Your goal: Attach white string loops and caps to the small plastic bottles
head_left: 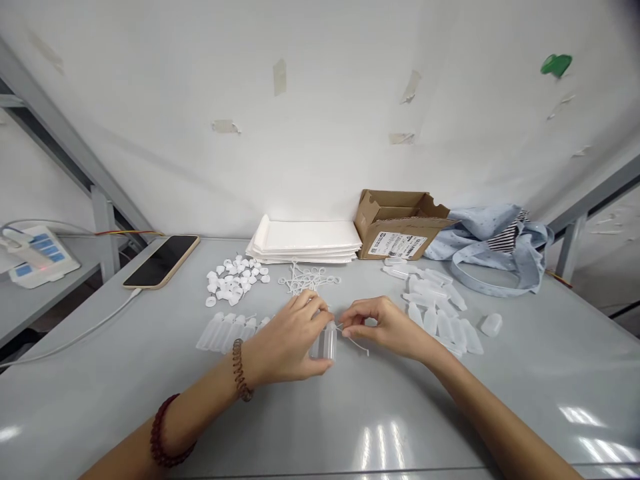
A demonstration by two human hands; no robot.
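My left hand point(290, 337), wearing a coiled bracelet at the wrist, is closed with thumb and fingers around a small translucent plastic bottle point(330, 343) just above or on the table. Beside the bottle's neck, my right hand point(380, 325) pinches a thin white plastic strap point(359, 347), whose end hangs below the fingers. Partly behind my left hand stretches a row of similar bottles point(227, 332). Farther back lie a heap of white caps point(235, 277) and a tangle of white looped straps point(307, 277). Several loose bottles point(435, 297) are piled to the right of my right hand.
White padded envelopes point(310, 237) are stacked against the wall, next to an open cardboard box point(400, 230). A light blue cloth point(493, 247) lies at the back right. One short translucent piece point(492, 325) sits apart. A charging phone point(163, 261) rests at the left.
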